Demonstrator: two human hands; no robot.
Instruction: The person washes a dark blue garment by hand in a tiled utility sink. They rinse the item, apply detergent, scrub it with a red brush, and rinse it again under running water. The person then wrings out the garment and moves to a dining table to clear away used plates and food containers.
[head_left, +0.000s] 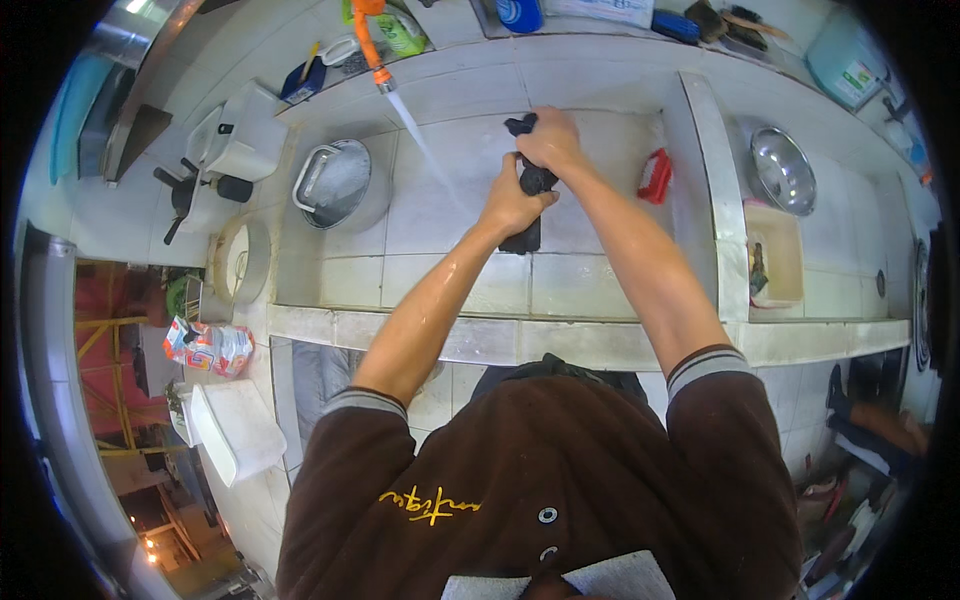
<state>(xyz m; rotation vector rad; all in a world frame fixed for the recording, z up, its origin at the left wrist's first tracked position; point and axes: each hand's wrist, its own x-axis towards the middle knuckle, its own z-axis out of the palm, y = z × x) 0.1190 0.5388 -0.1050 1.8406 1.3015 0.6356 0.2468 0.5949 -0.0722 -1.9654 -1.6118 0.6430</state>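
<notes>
Both my hands grip a wet black cloth (538, 180) over a white-tiled sink basin (450, 281). My right hand (553, 139) holds its upper part, bunched tight, with a short end poking out beyond the fist. Just below and to the left, my left hand (514, 196) is closed around the middle. A flatter dark end hangs down past the left fingers. To the left, water streams from an orange tap hose (370, 49) into the basin. A metal pot (341, 187) of sudsy water stands at the basin's left side, and a red scrubbing brush (655, 177) lies at its right.
A tiled divider (716, 172) separates a second basin holding a steel bowl (784, 171) and a beige plastic tub (784, 255). Bottles and brushes line the back ledge (592, 41). On the left counter are a white container (247, 131) and a plastic bag (210, 347).
</notes>
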